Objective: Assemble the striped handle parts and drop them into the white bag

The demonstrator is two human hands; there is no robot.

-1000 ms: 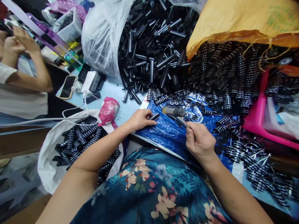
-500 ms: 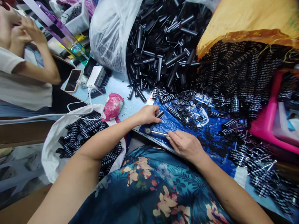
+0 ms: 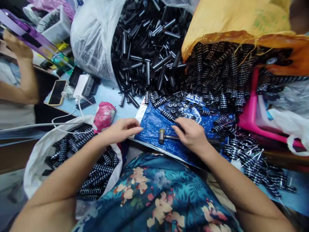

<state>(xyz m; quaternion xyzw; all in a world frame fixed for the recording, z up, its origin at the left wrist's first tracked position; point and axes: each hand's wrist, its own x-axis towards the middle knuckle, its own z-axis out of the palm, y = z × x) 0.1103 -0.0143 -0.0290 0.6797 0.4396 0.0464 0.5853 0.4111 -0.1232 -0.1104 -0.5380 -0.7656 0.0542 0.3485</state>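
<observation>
My left hand (image 3: 126,129) is held over the left edge of the blue plastic sheet (image 3: 151,124), thumb stretched out, with nothing visible in it. My right hand (image 3: 191,132) curls above the sheet, its fingers at the pin end of a black-and-silver patterned cylinder (image 3: 166,113). Something dark shows between thumb and forefinger, too hidden to name. A small hammer (image 3: 161,136) lies on the sheet, its handle passing beneath my right hand. Several black washer-like rings (image 3: 175,104) lie just beyond. Below my left arm, a white sack (image 3: 32,167) holds many patterned cylinders.
Loose black tubes (image 3: 147,64) spill from a clear bag (image 3: 94,42). Patterned cylinders pour from a yellow sack (image 3: 217,19), beside a pink bin (image 3: 251,119). A phone (image 3: 57,92), a white cable and a pink bundle (image 3: 104,116) lie left. Another person's arm (image 3: 21,74) is at far left.
The black tube has gone from my left hand, which has drawn back left. My right hand has let go of the hammer and moved forward over the sheet. The view has turned right.
</observation>
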